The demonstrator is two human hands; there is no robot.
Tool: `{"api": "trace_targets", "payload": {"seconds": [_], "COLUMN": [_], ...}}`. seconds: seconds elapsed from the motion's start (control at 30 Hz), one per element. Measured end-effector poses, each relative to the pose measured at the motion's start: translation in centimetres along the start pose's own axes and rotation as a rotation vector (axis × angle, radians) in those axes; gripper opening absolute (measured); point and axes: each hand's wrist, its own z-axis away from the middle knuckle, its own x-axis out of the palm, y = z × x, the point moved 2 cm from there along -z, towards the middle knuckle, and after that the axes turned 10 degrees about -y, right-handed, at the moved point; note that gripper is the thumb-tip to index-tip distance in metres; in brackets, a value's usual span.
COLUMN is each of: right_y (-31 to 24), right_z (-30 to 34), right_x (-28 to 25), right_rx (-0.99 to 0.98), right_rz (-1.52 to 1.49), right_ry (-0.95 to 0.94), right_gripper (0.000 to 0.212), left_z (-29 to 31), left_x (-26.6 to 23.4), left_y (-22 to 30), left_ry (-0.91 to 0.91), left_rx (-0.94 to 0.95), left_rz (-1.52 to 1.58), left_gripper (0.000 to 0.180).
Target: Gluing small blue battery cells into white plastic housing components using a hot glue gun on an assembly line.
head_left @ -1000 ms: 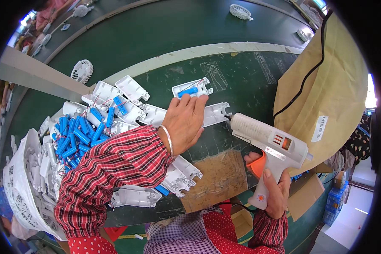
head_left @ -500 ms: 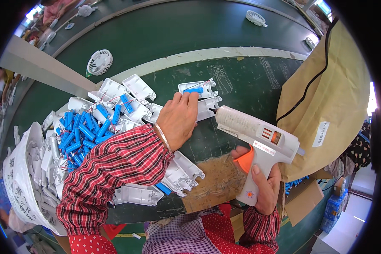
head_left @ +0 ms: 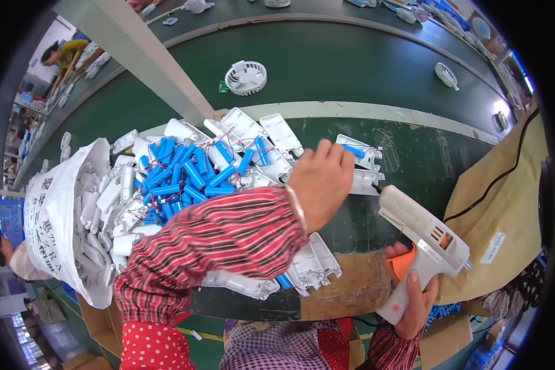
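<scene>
My left hand (head_left: pixel 322 185) reaches over the bench, fingers bent together, fingertips against a blue cylindrical battery (head_left: pixel 353 151) in a white plastic casing (head_left: pixel 369 158). The thumb is hidden. A second open casing (head_left: pixel 365 182) lies just below, partly behind the hand. My right hand (head_left: pixel 418 302) is wrapped round the handle of a white glue gun (head_left: pixel 427 231) with an orange trigger (head_left: pixel 402 264). Its dark nozzle points up-left, close to the second casing's right end. More white casings (head_left: pixel 314 265) lie under my left forearm, beside a brown patch on the bench.
A heap of blue batteries (head_left: pixel 191 172) with thin wires lies among white casings at left. Beside it a white sack (head_left: pixel 55 216) spills casings. A grey post (head_left: pixel 142 58) rises behind. Round white fan grilles (head_left: pixel 246 78) sit on the green belt. At right stands a tan bag (head_left: pixel 493 209).
The view has swung left, so the bench and both hands appear farther right. My left hand stays at the casing with the battery; my right hand still holds the glue gun.
</scene>
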Motion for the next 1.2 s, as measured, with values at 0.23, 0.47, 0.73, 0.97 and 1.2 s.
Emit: {"api": "trace_targets", "payload": {"seconds": [0.23, 0.47, 0.73, 0.97, 1.2], "right_y": [-0.4, -0.2, -0.3, -0.3, -0.4], "right_z": [0.1, -0.7, -1.0, -0.9, -0.1], "right_x": [0.3, 0.7, 0.2, -0.4, -0.6], "right_rx": [-0.018, -0.007, 0.013, 0.016, -0.011], "right_rz": [-0.003, -0.026, -0.028, -0.023, -0.018], "right_ry": [-0.002, -0.057, -0.057, -0.04, -0.043], "right_gripper": [0.054, 0.05, 0.051, 0.051, 0.051], "left_z": [4.4, 5.9, 6.4, 1.6, -2.6], "left_x": [-3.3, -3.8, -4.5, -4.2, 1.3], "left_y": [-7.5, -9.2, -11.3, -6.8, -2.3], "left_ry": [-0.263, -0.237, -0.027, -0.334, -0.075], "left_rx": [-0.265, -0.273, -0.291, -0.177, 0.004], "left_rz": [-0.454, -0.294, 0.145, 1.205, 0.664], "left_gripper": [0.032, 0.026, 0.019, 0.023, 0.023]}}
